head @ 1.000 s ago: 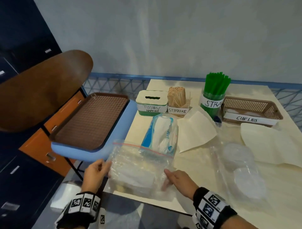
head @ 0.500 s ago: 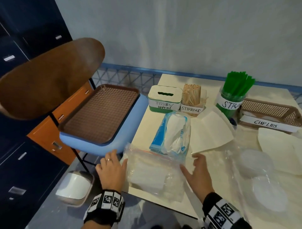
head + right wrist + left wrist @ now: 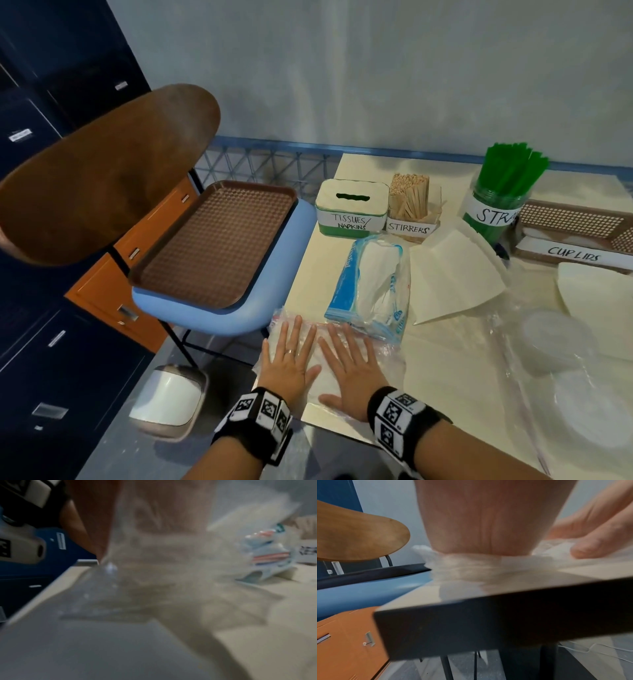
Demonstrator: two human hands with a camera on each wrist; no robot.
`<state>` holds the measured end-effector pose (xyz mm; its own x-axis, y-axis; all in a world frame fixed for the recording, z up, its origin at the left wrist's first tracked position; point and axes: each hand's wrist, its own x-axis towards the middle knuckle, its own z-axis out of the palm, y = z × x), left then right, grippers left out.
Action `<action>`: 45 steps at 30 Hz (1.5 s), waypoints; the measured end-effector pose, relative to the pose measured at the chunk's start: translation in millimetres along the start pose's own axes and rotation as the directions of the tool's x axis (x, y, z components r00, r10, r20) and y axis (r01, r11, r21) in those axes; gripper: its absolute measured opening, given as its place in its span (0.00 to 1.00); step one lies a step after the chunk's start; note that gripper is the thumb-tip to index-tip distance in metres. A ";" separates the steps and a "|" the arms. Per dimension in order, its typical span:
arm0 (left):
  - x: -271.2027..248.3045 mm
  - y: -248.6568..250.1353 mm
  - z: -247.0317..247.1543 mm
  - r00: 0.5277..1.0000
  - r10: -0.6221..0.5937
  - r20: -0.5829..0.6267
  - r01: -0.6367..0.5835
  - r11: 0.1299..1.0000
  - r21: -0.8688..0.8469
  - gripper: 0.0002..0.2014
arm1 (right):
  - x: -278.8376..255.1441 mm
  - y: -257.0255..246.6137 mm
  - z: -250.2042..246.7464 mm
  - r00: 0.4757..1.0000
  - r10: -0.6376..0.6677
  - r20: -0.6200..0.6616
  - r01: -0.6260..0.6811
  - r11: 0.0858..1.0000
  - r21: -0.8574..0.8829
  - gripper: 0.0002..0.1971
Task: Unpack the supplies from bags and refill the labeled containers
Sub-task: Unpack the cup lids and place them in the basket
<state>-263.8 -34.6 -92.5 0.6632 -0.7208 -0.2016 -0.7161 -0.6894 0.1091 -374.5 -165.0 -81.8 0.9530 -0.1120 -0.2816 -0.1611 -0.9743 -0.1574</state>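
While both hands lie flat with fingers spread, the left hand (image 3: 290, 359) and the right hand (image 3: 350, 368) press side by side on a clear zip bag (image 3: 380, 356) at the near left corner of the table (image 3: 445, 383); neither hand pinches or curls round anything. The bag looks flattened, and whether anything remains inside cannot be told.

Just beyond it, an opened blue tissue pack (image 3: 371, 284) lies touching the bag's far edge, its white contents not yet in the container; this item is judged outstanding. To the right, clear cup lids (image 3: 561, 346) sit in another transparent bag, also outstanding. Two pale paper sheets (image 3: 455, 274) lie between these and the containers.

Along the far side stand the tissues/napkins box (image 3: 351, 209), the stirrers holder (image 3: 411, 209), full of wooden sticks, the straw jar (image 3: 496, 209), full of green straws, and the cup lids basket (image 3: 575, 233), which appears unfilled. Judged roughly half done.

Off the table's left edge, a brown tray (image 3: 215, 243) rests on a blue chair (image 3: 274, 270). The tissue pack partly blocks the reach to the tissue box.
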 end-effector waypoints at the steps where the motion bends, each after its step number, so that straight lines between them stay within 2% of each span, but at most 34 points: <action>1: 4.2 0.5 2.4 1.000 -0.006 0.016 0.006 1.000 -0.017 0.32 | 2.5 5.0 3.8 0.999 0.009 0.037 -0.010 1.000 0.030 0.56; 4: 11.8 7.6 -1.2 1.000 -0.015 0.010 0.015 1.000 -0.013 0.34 | 10.0 21.3 15.1 0.992 0.069 0.106 -0.077 0.995 0.070 0.47; 6: 15.7 16.1 -3.8 0.997 0.005 0.074 -0.003 0.999 -0.034 0.33 | 5.4 27.4 5.4 0.991 0.099 0.093 -0.104 0.993 0.051 0.46; 7: 16.7 19.2 -4.9 0.999 -0.004 0.046 0.006 0.999 -0.040 0.32 | 4.6 30.6 0.5 0.991 0.118 0.059 -0.121 0.992 0.044 0.46; 8: 17.3 22.3 -5.3 1.000 -0.008 0.015 0.008 1.000 -0.027 0.32 | 5.0 33.2 -0.7 0.995 0.085 0.044 -0.086 0.996 0.033 0.47; 11: 16.4 24.5 -8.5 0.974 -0.015 0.226 0.038 0.995 -0.096 0.41 | 0.1 38.5 -12.1 0.988 0.032 0.150 -0.049 0.993 0.108 0.54; 14: 15.9 22.1 -11.8 0.968 -0.013 0.251 0.038 0.995 -0.094 0.51 | -1.7 44.0 -13.2 0.985 0.015 0.169 -0.031 0.995 0.096 0.58; 20: 9.6 5.6 -18.4 0.973 -0.038 0.229 0.073 0.986 -0.147 0.46 | -16.5 59.8 -16.3 0.970 0.042 0.238 -0.068 0.993 0.100 0.62; 26: 7.4 -11.4 -24.0 0.957 -0.050 0.286 0.077 0.994 -0.083 0.51 | -27.1 70.1 -14.3 0.959 0.112 0.261 -0.151 0.979 0.136 0.66; 28: 8.6 -10.2 -29.9 0.942 -0.062 0.331 0.077 0.996 -0.035 0.45 | -29.0 69.0 -17.4 0.953 0.121 0.277 -0.164 0.976 0.140 0.66; 30: 12.2 -4.4 -41.3 0.933 -0.098 0.347 0.087 0.995 0.048 0.36 | -32.5 66.2 -25.6 0.946 0.131 0.296 -0.176 0.976 0.131 0.62; 32: 16.4 8.0 -58.2 0.963 -0.122 0.241 0.098 0.989 0.111 0.32 | -37.9 63.8 -41.4 0.954 0.140 0.263 -0.184 0.971 0.150 0.51; 33: 17.6 16.9 -67.9 0.981 -0.111 0.162 0.095 0.990 0.101 0.28 | -41.4 63.0 -50.4 0.965 0.154 0.212 -0.196 0.961 0.194 0.44; 35: 20.6 42.3 -87.1 1.000 -0.016 -0.003 0.016 0.997 -0.076 0.20 | -51.2 65.3 -67.8 0.969 0.244 0.034 -0.238 0.890 0.389 0.31; 37: 24.0 80.1 -105.5 0.987 0.119 -0.104 -0.147 0.935 -0.324 0.15 | -65.5 77.1 -83.0 0.907 0.389 -0.159 -0.231 0.779 0.583 0.21; 39: 24.9 123.2 -119.1 0.974 0.202 -0.103 -0.227 0.847 -0.480 0.12 | -87.5 97.7 -95.3 0.810 0.525 -0.260 -0.251 0.712 0.656 0.15; 42: 30.3 181.8 -116.1 0.967 0.251 0.045 -0.166 0.752 -0.637 0.14 | -129.8 139.8 -103.5 0.671 0.680 -0.295 -0.393 0.664 0.636 0.17; 45: 37.3 231.4 -95.4 0.909 0.303 0.286 0.001 0.684 -0.729 0.20 | -173.1 178.4 -103.2 0.571 0.811 -0.128 -0.627 0.532 0.570 0.26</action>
<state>-384.0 -227.9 18.1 0.3240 -0.8436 -0.4283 -0.3303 -0.5251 0.7843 -541.7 -339.6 36.5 0.4469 -0.8788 -0.1675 -0.8291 -0.3366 -0.4464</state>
